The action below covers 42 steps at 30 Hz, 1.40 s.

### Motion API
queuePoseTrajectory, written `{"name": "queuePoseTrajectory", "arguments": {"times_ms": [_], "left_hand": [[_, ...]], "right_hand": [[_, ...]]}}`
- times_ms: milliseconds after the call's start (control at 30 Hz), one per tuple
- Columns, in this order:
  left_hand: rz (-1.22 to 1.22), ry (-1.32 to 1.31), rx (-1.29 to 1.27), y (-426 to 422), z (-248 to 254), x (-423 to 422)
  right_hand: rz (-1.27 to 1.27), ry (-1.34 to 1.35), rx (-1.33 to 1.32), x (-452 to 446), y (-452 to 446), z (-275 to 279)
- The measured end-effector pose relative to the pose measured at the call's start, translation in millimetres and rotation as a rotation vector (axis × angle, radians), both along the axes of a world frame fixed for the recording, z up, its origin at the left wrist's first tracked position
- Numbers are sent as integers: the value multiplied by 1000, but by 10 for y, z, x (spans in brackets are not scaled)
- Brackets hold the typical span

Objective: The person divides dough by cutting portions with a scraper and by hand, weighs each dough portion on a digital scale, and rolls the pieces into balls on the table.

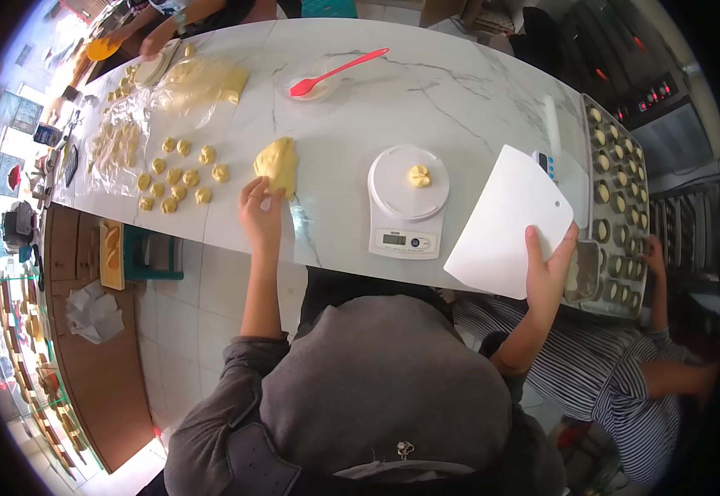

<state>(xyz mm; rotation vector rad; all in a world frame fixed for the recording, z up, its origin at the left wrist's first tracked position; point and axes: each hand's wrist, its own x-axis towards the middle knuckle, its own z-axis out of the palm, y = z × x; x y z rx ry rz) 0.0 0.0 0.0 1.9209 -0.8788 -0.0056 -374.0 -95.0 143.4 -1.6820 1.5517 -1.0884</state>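
Bulging unevenly, pale yellow dough [278, 159] against the left hand [261, 213]

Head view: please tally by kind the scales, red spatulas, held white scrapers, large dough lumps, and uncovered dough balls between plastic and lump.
Scale: 1
Red spatula: 1
White scraper: 1
Dough lump: 1
Dough balls: 13
Total: 17

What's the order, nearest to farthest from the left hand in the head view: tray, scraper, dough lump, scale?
1. Dough lump: at the left hand's fingertips.
2. Scale: to its right.
3. Scraper: farther right, in the right hand.
4. Tray: farthest right, past the scraper.
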Motion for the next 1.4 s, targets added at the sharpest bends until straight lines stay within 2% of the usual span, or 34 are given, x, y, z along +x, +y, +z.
{"name": "queuePoseTrajectory", "arguments": {"times_ms": [100,267,367,433,567,600,733,833,933,1033,1133,1400], "left_hand": [[4,105,-21,-7,4,-24],[-74,97,5,162,-21,121],[-83,86,-39,169,-44,95],[-77,64,-4,174,12,54],[-55,2,79,227,102,16],[-60,-28,27,229,12,45],[-62,63,11,274,28,71],[-124,47,-8,321,-21,157],[-25,252,3,349,-54,170],[-55,203,-3,354,18,170],[-81,115,117,292,83,156],[-69,131,92,254,-7,247]], "right_hand": [[43,29,-52,54,-64,39],[209,58,-124,444,-151,186],[502,35,18,852,-174,321],[664,113,-112,1203,-178,243],[883,300,-112,1975,-74,211],[938,324,-102,2158,-68,163],[1093,464,-121,2692,-10,-164],[1142,571,-135,2845,37,-318],[1132,577,-145,2842,76,-339],[1114,572,-147,2834,114,-297],[1121,584,-122,2869,137,-300],[1088,630,-30,3021,129,-313]]}}
